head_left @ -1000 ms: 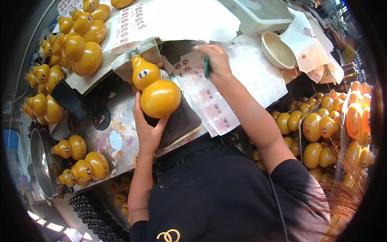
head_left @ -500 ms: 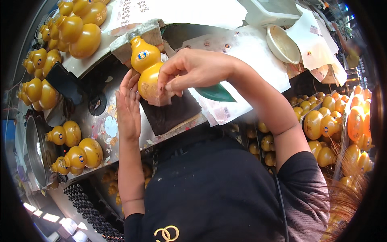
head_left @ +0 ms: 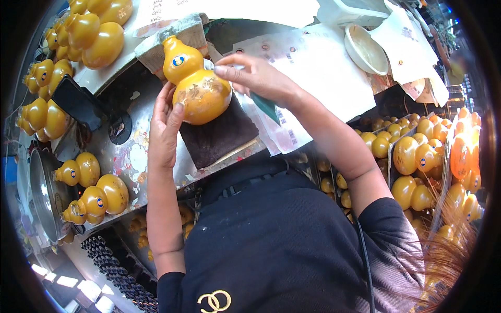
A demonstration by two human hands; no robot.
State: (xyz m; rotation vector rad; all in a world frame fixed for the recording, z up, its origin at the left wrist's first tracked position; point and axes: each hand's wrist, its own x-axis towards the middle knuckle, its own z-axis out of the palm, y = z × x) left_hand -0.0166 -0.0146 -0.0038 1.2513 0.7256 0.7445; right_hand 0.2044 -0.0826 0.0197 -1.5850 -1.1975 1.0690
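A glossy yellow gourd-shaped bottle (head_left: 201, 99) leans with its neck on a folded grey cloth (head_left: 151, 55). It bears a small blue oval label on the upper bulb and brown markings on the lower one. My left hand (head_left: 166, 122) cups the bottle's left side, fingers partly behind it. At the bottle's right side is my right hand (head_left: 255, 78), with curled fingers close to the waist. A flat green piece (head_left: 266, 108) juts out below that palm, apparently held there; its grip is hidden. Beneath the bottle lies a dark brown pad (head_left: 222, 135).
More gourd-shaped bottles (head_left: 107, 195) stand along the left, near a phone on a stand (head_left: 78, 101) and a round metal pan (head_left: 44, 193). Printed sheets (head_left: 323, 78) and a cream bowl (head_left: 365, 49) lie at right. Crates of yellow bottles (head_left: 412, 156) sit farther right.
My right hand has drawn off the lower bulb, up and to the right, uncovering the brown markings. The clear film it pinched there no longer shows. The green piece has turned with the hand.
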